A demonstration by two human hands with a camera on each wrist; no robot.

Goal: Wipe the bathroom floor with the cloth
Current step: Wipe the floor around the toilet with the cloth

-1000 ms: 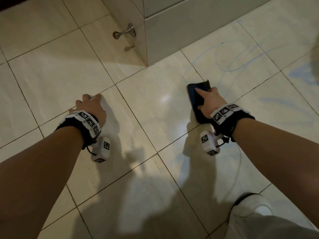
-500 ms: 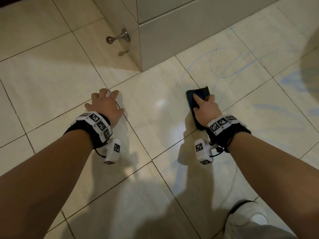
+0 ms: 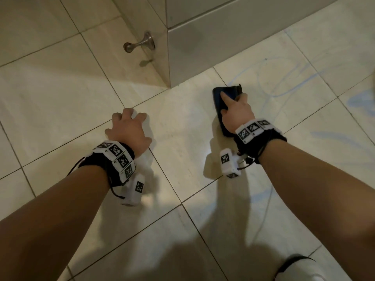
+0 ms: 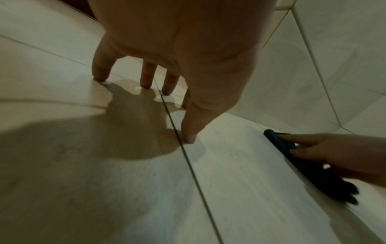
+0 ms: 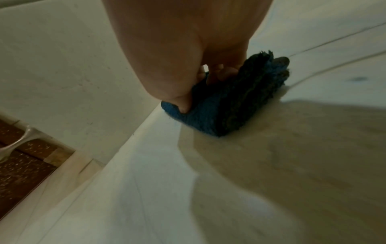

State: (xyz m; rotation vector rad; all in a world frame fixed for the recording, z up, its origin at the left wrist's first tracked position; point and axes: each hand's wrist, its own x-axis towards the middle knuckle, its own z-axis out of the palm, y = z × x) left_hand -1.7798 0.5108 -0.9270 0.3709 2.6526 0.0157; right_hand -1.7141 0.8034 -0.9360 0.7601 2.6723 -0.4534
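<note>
A folded dark blue cloth (image 3: 220,98) (image 4: 277,142) (image 5: 229,102) lies flat on the pale tiled floor (image 3: 182,138), close to the foot of a tiled wall. My right hand (image 3: 233,102) (image 4: 325,151) (image 5: 177,49) grips it: the index finger lies straight along its top, the other fingers curl over its right edge, and the thumb presses its near edge. My left hand (image 3: 129,126) (image 4: 188,74) holds nothing and is propped on spread fingertips on the floor, left of the cloth.
Blue scribbled lines (image 3: 274,84) and a blue smear (image 3: 361,98) mark the tiles right of the cloth. A tiled wall corner (image 3: 169,57) stands just ahead, with a metal door stop (image 3: 140,44) on its left face. A white shoe (image 3: 300,268) is at bottom right.
My right hand has pushed the cloth forward, nearer the wall's foot. My left hand has shifted forward and to the right across the tiles.
</note>
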